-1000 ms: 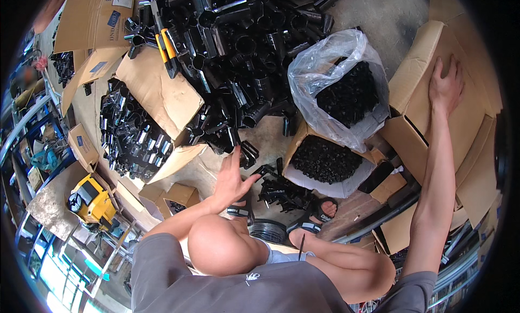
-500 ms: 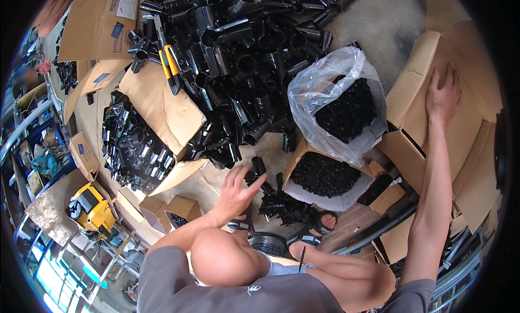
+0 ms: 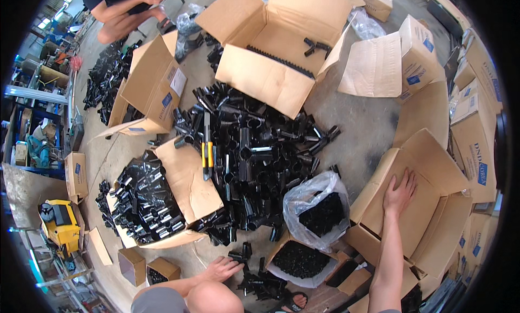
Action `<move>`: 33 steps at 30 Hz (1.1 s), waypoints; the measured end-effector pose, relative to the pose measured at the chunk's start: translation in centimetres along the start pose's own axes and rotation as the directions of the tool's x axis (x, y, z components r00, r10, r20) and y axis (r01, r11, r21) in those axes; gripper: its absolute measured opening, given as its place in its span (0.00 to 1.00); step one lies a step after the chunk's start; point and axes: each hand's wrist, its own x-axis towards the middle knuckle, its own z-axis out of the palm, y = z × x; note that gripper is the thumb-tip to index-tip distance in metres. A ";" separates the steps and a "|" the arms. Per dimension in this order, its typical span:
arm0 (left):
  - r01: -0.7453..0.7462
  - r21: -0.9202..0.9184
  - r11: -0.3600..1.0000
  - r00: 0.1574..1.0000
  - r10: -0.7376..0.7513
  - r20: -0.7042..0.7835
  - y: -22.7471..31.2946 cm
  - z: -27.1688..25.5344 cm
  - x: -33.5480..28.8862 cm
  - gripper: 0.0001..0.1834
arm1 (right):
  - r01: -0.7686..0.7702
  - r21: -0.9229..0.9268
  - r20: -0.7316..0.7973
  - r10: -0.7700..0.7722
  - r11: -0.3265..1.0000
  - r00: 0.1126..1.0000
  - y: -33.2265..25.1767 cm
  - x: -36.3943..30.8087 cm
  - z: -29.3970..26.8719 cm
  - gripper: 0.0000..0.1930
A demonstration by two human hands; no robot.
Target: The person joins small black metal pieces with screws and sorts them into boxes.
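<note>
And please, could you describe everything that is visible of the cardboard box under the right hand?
The brown cardboard box sits toward the picture's right, its flaps spread open, folds visible, inner faces plain and matt. The right hand lies against its inside, fingers spread; the forearm crosses its near edge. Its underside is hidden.

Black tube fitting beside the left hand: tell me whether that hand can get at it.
Probably yes: the left hand is right at the black tube fitting, and nothing visible blocks the way between them.
</note>
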 end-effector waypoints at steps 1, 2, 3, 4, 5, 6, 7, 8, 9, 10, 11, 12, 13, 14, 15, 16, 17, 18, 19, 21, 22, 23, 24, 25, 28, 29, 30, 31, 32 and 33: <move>0.021 0.006 1.000 1.000 -0.021 -0.014 0.4 -0.2 -0.3 0.32 | -0.010 0.009 0.015 0.010 1.000 1.000 -0.4 0.0 -0.4 0.31; 0.029 0.004 1.000 0.999 -0.029 -0.030 0.6 0.2 0.0 0.32 | -0.016 0.002 0.005 0.016 1.000 1.000 -0.1 0.1 -0.8 0.31; 0.034 -0.026 0.999 0.999 -0.035 -0.032 0.7 0.8 -0.2 0.32 | -0.014 0.007 0.000 0.014 1.000 1.000 -0.3 0.5 -1.0 0.31; 0.038 -0.062 0.997 0.998 -0.040 -0.038 0.9 1.5 -0.1 0.33 | -0.013 0.011 -0.004 0.013 1.000 1.000 -0.3 0.7 -1.0 0.31; 0.036 -0.066 0.997 0.997 -0.040 -0.059 1.0 2.4 -0.1 0.33 | -0.013 0.008 -0.013 0.013 1.000 1.000 0.4 0.4 -0.8 0.31; 0.035 -0.066 0.997 0.996 -0.040 -0.077 0.8 2.8 0.1 0.33 | -0.015 0.009 -0.022 0.015 1.000 1.000 1.2 0.4 -0.5 0.31; 0.003 -0.051 0.999 0.994 -0.009 -0.106 0.4 3.3 0.6 0.32 | -0.019 0.010 -0.030 0.019 1.000 0.999 1.7 0.7 0.1 0.31; 0.039 -0.050 0.998 0.995 -0.043 -0.088 0.2 2.9 1.0 0.31 | -0.018 0.034 -0.026 0.019 0.999 0.999 1.0 1.2 0.1 0.31; 0.073 -0.072 0.995 0.994 -0.078 -0.074 1.0 2.8 1.0 0.30 | -0.006 0.037 -0.019 0.006 0.999 1.000 0.1 1.3 -0.5 0.31; 0.105 -0.094 0.990 0.992 -0.111 -0.059 1.3 2.7 1.2 0.30 | 0.005 0.040 -0.012 -0.005 0.999 1.000 -0.4 1.3 -1.0 0.31; 0.099 -0.074 0.992 0.985 -0.108 -0.131 1.2 2.5 1.6 0.28 | 0.025 0.088 -0.044 -0.021 0.996 0.999 -0.7 1.3 -0.6 0.31; 0.093 -0.085 0.992 0.988 -0.102 -0.119 1.4 2.6 2.0 0.27 | 0.023 0.078 -0.048 -0.020 0.997 0.999 -0.2 1.4 -0.8 0.31; 0.087 -0.096 0.992 0.989 -0.097 -0.108 1.8 2.8 2.4 0.27 | 0.023 0.068 -0.055 -0.019 0.997 0.998 0.6 1.6 -1.0 0.31; 0.089 -0.090 0.992 0.991 -0.098 -0.095 1.5 2.6 2.6 0.26 | 0.018 0.077 -0.061 -0.014 0.997 0.998 0.7 1.6 -0.6 0.31; 0.080 -0.150 0.985 0.993 -0.092 -0.071 1.3 1.8 3.1 0.23 | 0.004 0.043 -0.049 -0.002 0.999 0.999 1.0 1.5 -0.5 0.31; 0.138 -0.203 0.969 0.989 -0.125 0.078 2.1 0.6 2.7 0.24 | -0.004 0.050 -0.027 0.005 0.999 1.000 1.2 0.9 -0.5 0.31; 0.097 -0.251 0.963 0.988 -0.062 0.143 2.0 0.3 2.2 0.25 | -0.010 0.063 -0.012 0.011 0.998 1.000 1.1 0.6 -0.2 0.31; 0.059 -0.299 0.953 0.980 0.002 0.201 1.6 0.7 2.0 0.27 | -0.014 0.078 -0.001 0.015 0.997 1.000 0.8 0.8 0.0 0.31; 0.059 -0.321 0.945 0.983 0.001 0.185 1.0 1.0 2.1 0.27 | -0.024 0.089 -0.010 0.025 0.996 1.000 0.7 0.8 0.0 0.31; 0.060 -0.386 0.921 0.986 0.005 0.164 0.5 2.1 1.6 0.28 | -0.039 0.094 -0.010 0.040 0.995 0.999 0.7 0.3 -0.6 0.31; 0.059 -0.421 0.905 0.988 0.009 0.156 0.3 2.6 1.3 0.28 | -0.044 0.101 0.001 0.044 0.994 0.999 0.1 0.3 -1.0 0.31; 0.050 -0.463 0.885 0.989 0.020 0.145 0.2 2.8 1.6 0.29 | -0.050 0.098 0.012 0.049 0.994 0.999 -0.3 0.3 -1.6 0.31; 0.042 -0.503 0.863 0.990 0.031 0.136 0.2 3.0 1.8 0.29 | -0.056 0.094 0.024 0.054 0.994 0.998 -0.5 0.4 -2.0 0.31; 0.060 -0.480 0.875 0.989 0.013 0.148 0.2 3.0 1.9 0.27 | -0.051 0.102 0.020 0.049 0.993 0.999 -0.4 0.4 -2.2 0.31; 0.098 -0.394 0.914 0.982 -0.025 0.187 0.0 -2.2 4.9 0.22 | -0.071 0.126 0.033 0.067 0.989 0.997 -0.3 0.5 -2.8 0.31; 0.122 -0.372 0.920 0.978 -0.047 0.205 0.7 -3.7 5.5 0.20 | -0.076 0.132 0.069 0.067 0.988 0.995 -1.3 0.7 -3.3 0.31; 0.128 -0.356 0.926 0.975 -0.051 0.217 1.1 -4.2 6.2 0.18 | -0.088 0.122 0.097 0.076 0.989 0.992 -1.5 0.9 -4.1 0.31; 0.095 -0.381 0.920 0.981 -0.023 0.190 1.3 -4.3 6.7 0.17 | -0.092 0.124 0.091 0.081 0.988 0.993 -1.5 1.2 -4.5 0.31; 0.065 -0.402 0.913 0.986 0.003 0.166 1.4 -4.5 6.9 0.15 | -0.098 0.130 0.088 0.087 0.987 0.992 -1.6 1.2 -4.7 0.31; 0.035 -0.423 0.906 0.990 0.028 0.142 1.5 -4.5 7.0 0.14 | -0.104 0.135 0.084 0.093 0.985 0.992 -1.5 1.1 -4.6 0.31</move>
